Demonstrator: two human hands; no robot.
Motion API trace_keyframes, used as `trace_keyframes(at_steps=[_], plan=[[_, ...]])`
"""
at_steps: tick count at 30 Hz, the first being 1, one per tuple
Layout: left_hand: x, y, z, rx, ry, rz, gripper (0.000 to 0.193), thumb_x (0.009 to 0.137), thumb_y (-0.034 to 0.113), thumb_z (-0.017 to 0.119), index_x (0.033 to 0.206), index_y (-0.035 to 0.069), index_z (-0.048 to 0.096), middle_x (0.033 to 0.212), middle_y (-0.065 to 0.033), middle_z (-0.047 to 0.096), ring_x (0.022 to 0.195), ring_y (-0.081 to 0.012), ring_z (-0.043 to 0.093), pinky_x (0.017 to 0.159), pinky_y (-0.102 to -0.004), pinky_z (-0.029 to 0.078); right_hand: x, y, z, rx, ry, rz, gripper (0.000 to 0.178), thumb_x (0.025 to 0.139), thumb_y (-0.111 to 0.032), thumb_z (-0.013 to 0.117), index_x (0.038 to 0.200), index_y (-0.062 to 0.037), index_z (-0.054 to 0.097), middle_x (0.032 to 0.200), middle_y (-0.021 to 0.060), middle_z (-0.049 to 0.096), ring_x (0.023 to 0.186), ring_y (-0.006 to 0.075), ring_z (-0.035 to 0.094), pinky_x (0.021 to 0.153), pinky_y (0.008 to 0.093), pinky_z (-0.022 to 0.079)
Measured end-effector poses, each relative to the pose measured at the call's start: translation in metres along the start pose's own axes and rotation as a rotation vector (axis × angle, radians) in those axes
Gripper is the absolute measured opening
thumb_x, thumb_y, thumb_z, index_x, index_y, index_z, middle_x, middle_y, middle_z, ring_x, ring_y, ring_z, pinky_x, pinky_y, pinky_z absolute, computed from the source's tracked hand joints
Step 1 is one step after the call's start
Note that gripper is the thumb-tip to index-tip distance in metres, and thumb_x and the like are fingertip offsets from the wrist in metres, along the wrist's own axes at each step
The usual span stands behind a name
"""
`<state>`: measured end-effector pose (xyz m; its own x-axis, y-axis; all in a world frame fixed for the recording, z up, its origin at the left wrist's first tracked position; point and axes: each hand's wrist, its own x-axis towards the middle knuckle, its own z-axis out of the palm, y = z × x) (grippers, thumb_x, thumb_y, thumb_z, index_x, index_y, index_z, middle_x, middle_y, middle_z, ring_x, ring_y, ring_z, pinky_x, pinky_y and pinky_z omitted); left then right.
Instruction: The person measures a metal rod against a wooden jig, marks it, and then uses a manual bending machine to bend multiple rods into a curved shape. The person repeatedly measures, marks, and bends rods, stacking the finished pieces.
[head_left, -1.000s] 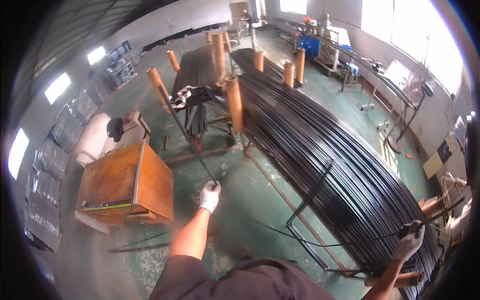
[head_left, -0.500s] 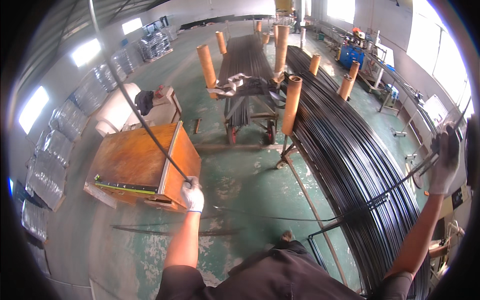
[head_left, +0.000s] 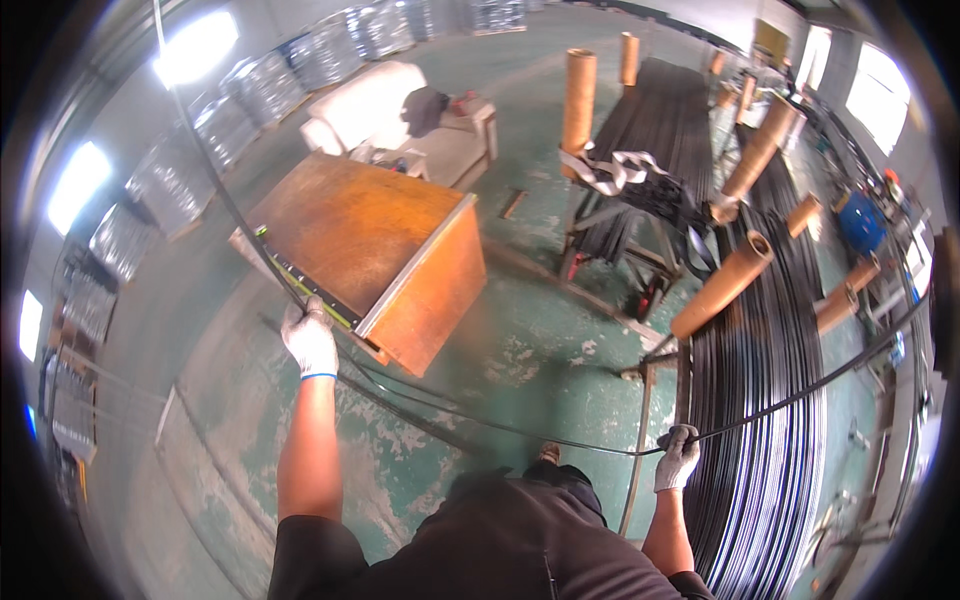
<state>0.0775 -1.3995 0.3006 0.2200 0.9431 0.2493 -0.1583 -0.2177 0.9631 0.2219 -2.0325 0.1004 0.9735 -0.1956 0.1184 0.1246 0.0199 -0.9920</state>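
Both of my hands wear white work gloves. My left hand, beside the near corner of the wooden cabinet, is closed round a long, thin black strip that rises to the upper left. Beside the stack of long black strips, my right hand is closed on a black strip too. A sagging length spans between my hands, and another stretch bends up to the right from my right hand. Whether all of this is one strip I cannot tell.
A cart with more black strips stands ahead, with upright brown cardboard tubes around it. Behind the cabinet is a pale sofa. Wrapped pallets line the left wall. A blue machine stands at the right.
My view has swung left. My right hand has come down and inward from the far right, keeping its grip on a strip. My left hand still grips its strip, now closer to the cabinet's corner.
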Motion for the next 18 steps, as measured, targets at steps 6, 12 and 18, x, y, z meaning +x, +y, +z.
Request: trace_keyframes(at_steps=[6, 12, 18], plan=[[0.026, -0.005, -0.011, 0.135, 0.209, -0.017, 0.012, 0.101, 0.010, 0.066, 0.091, 0.006, 0.063, 0.068, 0.0023, 0.051, 0.055, -0.0085, 0.047, 0.049, -0.0276, 0.035, 0.152, -0.020, 0.101, -0.196, -0.092, -0.158, 0.024, 0.114, -0.027, 0.053, 0.111, -0.0044, 0.062, 0.087, -0.0016, 0.057, 0.075, 0.0052, 0.051, 0.064, 0.0229, 0.041], [0.081, -0.055, -0.036, 0.095, 0.429, -0.148, 0.009, 0.101, 0.014, 0.068, 0.099, 0.005, 0.068, 0.070, 0.0012, 0.055, 0.054, -0.0086, 0.047, 0.047, -0.0281, 0.035, 0.258, -0.085, 0.271, -0.461, -0.312, -0.418, 0.030, 0.112, -0.028, 0.060, 0.106, 0.0008, 0.064, 0.089, 0.0052, 0.062, 0.080, 0.0127, 0.052, 0.075, 0.0300, 0.048], [0.156, -0.163, -0.062, 0.343, 0.476, -0.243, 0.022, 0.098, 0.022, 0.069, 0.099, 0.000, 0.072, 0.071, -0.0033, 0.064, 0.055, -0.0123, 0.056, 0.051, -0.0331, 0.043, 0.304, -0.075, 0.452, -0.383, -0.445, -0.410, 0.027, 0.106, -0.025, 0.067, 0.115, 0.0003, 0.071, 0.084, 0.0046, 0.068, 0.076, 0.0126, 0.058, 0.072, 0.0314, 0.050]])
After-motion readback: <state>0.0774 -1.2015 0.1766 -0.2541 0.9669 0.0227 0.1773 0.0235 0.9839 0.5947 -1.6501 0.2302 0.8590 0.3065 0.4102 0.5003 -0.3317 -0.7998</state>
